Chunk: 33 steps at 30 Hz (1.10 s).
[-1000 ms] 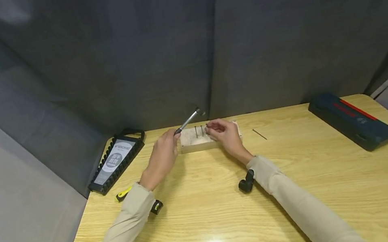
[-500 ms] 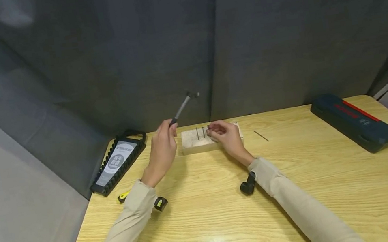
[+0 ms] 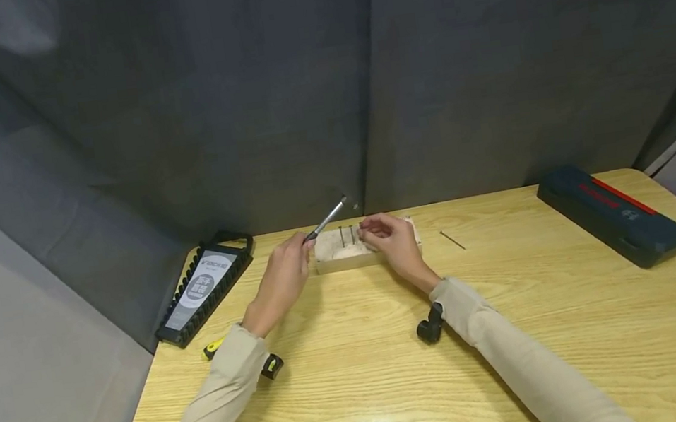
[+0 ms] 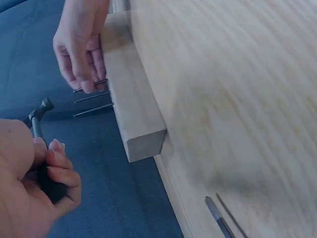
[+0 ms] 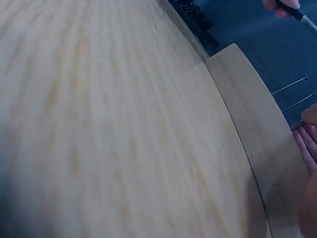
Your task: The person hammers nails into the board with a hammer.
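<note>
Head view: a pale wooden block lies near the far edge of a yellow wooden table; two thin dark nails stand upright in its top, left of a third nail held by the right hand, whose fingertips are closed in a pinch on it; the left hand has its fingers curled round the dark grip of a small hammer, the silver shaft slanting up and right, the head above the block; a black wrench holder lies at the left, a dark blue case at the right, a loose nail between block and case.

Left wrist view: the left hand wraps the hammer handle; the block shows smooth, light, square-cut faces; the right hand pinches the nearest of three nails.

Right wrist view: the block rests flat on the table; two nails project from it; the right hand's fingers close on a third.
</note>
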Available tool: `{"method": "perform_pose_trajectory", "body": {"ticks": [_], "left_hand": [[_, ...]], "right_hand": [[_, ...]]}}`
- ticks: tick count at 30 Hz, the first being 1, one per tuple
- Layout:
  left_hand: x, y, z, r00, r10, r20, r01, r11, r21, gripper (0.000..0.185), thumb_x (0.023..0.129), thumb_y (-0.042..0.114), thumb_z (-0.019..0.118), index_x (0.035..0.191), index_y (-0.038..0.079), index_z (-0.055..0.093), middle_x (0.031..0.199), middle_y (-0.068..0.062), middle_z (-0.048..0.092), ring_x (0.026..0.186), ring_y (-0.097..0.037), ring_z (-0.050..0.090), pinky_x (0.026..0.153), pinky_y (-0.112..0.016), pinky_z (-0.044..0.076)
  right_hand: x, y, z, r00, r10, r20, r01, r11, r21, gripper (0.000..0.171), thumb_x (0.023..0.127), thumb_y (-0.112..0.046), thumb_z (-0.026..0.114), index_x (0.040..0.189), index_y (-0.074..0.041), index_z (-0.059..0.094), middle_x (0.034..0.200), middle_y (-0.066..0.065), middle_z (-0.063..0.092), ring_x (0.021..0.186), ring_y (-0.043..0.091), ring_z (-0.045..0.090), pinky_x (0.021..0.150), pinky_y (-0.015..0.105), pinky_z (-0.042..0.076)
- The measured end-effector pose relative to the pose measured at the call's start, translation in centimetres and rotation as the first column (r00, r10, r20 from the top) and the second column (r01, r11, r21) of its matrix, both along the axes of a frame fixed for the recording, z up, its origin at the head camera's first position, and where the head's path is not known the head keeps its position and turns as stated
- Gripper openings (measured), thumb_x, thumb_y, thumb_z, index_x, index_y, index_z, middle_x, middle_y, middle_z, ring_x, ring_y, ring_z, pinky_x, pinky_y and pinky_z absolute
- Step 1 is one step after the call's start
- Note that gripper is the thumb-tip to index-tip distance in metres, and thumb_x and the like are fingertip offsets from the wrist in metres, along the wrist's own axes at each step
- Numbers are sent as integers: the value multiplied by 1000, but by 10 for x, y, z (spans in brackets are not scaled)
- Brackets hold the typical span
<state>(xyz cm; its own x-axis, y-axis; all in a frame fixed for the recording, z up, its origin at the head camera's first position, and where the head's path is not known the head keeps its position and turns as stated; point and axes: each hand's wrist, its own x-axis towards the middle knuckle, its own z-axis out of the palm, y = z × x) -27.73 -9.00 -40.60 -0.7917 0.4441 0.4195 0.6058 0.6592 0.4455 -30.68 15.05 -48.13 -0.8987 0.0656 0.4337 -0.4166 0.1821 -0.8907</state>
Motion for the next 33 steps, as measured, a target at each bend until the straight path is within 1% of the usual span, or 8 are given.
{"method": "perform_pose_trajectory", "body": {"ticks": [5,11,17,19,22,27,30,33], "left_hand": [[0,-1,-3,1000,-6,20,7,998,-67,22,111,8,50,104,-8,64,78,-10,60,59,-14,51,49,-25,45],[3,4,-1,988,48,-148,-32,993,113,19,112,6,47,113,-9,59,88,-16,63,68,-25,62,57,-35,55],[4,6,-3,995,14,-102,-21,998,-64,19,111,6,48,107,-8,60,89,-16,64,72,-23,64,60,-31,57],[2,5,-1,994,15,-113,-22,998,-59,19,111,5,49,107,-9,61,91,-17,66,74,-25,66,62,-32,59],[0,2,3,990,37,-137,-34,999,27,18,110,4,49,110,-9,61,93,-19,66,74,-27,67,62,-36,58],[0,-4,2,999,19,-34,-17,997,76,18,110,4,50,111,-8,64,89,-16,65,70,-22,58,59,-33,51],[1,-10,-2,998,27,52,-32,996,81,21,111,6,49,112,-8,65,87,-17,65,69,-20,54,59,-32,48],[1,-13,-6,995,48,83,-55,995,87,22,111,8,49,110,-6,65,87,-16,65,69,-20,54,60,-33,48]], "right_hand": [[0,-1,0,1000,0,3,0,1000,-11,19,95,-2,76,112,7,73,107,24,75,89,10,71,81,15,56],[1,-1,-1,1000,7,-8,-7,1000,-3,19,96,-4,76,113,6,73,107,25,75,92,20,72,81,14,56],[-1,0,1,1000,6,-6,-6,1000,-8,18,95,-1,76,111,6,73,107,24,75,91,19,72,81,16,57],[-1,1,3,1000,6,0,-6,1000,-6,18,96,-1,75,112,7,72,108,24,75,90,17,72,81,16,57],[-2,2,6,1000,21,13,-21,1000,-4,19,96,-1,75,113,8,72,109,25,74,92,18,71,82,16,56],[1,13,16,997,65,43,-67,996,58,23,98,-3,74,117,9,70,112,26,72,97,25,70,82,13,54],[6,32,29,998,47,31,-51,985,164,22,100,-5,71,118,7,70,112,24,72,99,28,69,83,12,52],[10,58,41,1000,-13,14,8,955,296,17,101,-4,68,115,6,70,108,21,73,96,29,68,81,12,50]]}}
